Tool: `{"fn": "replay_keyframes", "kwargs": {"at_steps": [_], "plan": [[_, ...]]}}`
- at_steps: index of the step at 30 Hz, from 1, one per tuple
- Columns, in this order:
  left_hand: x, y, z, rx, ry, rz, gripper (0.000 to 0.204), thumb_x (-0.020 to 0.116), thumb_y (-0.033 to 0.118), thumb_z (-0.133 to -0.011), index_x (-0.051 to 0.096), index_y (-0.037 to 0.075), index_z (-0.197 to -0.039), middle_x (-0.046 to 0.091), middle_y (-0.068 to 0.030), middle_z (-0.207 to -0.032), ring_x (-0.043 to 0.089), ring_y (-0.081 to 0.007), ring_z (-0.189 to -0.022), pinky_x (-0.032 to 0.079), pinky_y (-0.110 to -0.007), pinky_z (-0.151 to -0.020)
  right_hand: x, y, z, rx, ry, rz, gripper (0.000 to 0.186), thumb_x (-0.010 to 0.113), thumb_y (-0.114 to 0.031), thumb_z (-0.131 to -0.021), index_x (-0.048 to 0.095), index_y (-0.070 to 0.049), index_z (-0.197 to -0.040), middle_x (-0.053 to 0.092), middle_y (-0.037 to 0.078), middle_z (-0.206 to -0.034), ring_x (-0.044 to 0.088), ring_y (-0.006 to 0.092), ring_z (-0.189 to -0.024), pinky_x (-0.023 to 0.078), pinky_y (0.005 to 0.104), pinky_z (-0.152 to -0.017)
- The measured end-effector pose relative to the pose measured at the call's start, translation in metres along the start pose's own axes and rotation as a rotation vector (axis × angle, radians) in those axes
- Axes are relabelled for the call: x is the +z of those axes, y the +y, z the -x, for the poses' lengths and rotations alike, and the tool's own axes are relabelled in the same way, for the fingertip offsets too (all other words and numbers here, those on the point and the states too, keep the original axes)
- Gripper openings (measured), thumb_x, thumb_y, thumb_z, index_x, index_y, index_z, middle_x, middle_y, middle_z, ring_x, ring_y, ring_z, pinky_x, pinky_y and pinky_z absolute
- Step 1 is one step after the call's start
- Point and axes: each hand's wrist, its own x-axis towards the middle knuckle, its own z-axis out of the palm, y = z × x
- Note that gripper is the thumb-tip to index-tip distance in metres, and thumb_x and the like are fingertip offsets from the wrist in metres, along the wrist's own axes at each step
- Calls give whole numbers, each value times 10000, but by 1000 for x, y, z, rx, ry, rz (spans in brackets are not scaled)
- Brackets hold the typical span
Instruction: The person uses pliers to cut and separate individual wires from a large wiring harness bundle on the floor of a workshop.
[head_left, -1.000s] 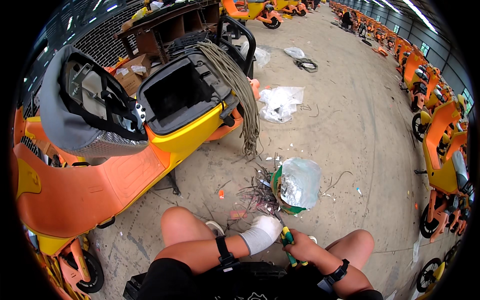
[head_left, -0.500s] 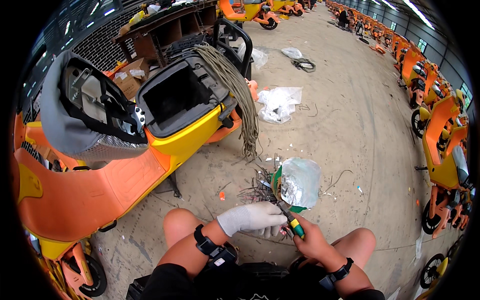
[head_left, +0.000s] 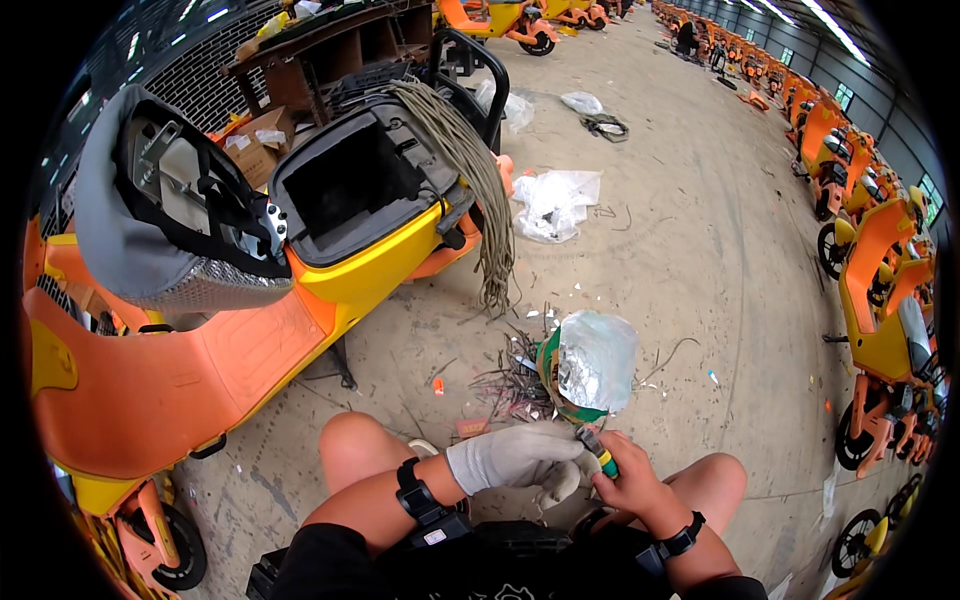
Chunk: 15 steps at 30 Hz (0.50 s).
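My right hand point(head_left: 628, 470), bare, grips a hand tool that looks like pliers point(head_left: 600, 455), with a dark metal head and a green-and-yellow handle. The tool's head points up and left, close against the fingers of my left hand point(head_left: 520, 458). A pale grey knit glove covers that left hand. Its fingers are curled together, and whatever lies in them is hidden. Just beyond both hands stands an open green bag point(head_left: 597, 365) with a silvery, translucent lining. Dark strips and wire scraps point(head_left: 515, 385) lie heaped on the floor against its left side.
An orange-and-yellow scooter point(head_left: 240, 350) stands at left, its grey seat point(head_left: 165, 220) tipped up beside an open black storage box point(head_left: 350, 190). A bundle of cords point(head_left: 480, 190) hangs over its rear. White plastic point(head_left: 555, 205) lies on the floor. More scooters point(head_left: 870, 320) line the right.
Both hands have drawn slightly back, and the left hand has turned, its fingers curling more. The tool is now higher beside the left fingertips, with less of it showing. The view has shifted slightly.
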Motion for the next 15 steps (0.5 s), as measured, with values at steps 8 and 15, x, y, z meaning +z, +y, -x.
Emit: {"fn": "replay_keyframes", "kwargs": {"at_steps": [8, 15], "plan": [[-2, 23, 3, -184, 399, -731, 405, 424, 316, -1027, 648, -20, -1054, 698, -91, -747, 669, -159, -622, 517, -273, -578, 4, -5, -1, 248, -79, -44, 673, 570, 18, -760, 449, -84, -1414, 627, 232, -1161, 616, 419, -1041, 504, 438, -880], [-5, 18, 3, -69, 498, -1524, 363, 439, 294, -989, 632, -2, -903, 685, -151, -751, 683, -291, -685, 538, -411, -714, 12, -3, 3, 461, -191, -89, 674, 585, -29, -784, 418, -91, -1433, 651, 260, -1052, 640, 439, -952, 521, 431, -829]]}}
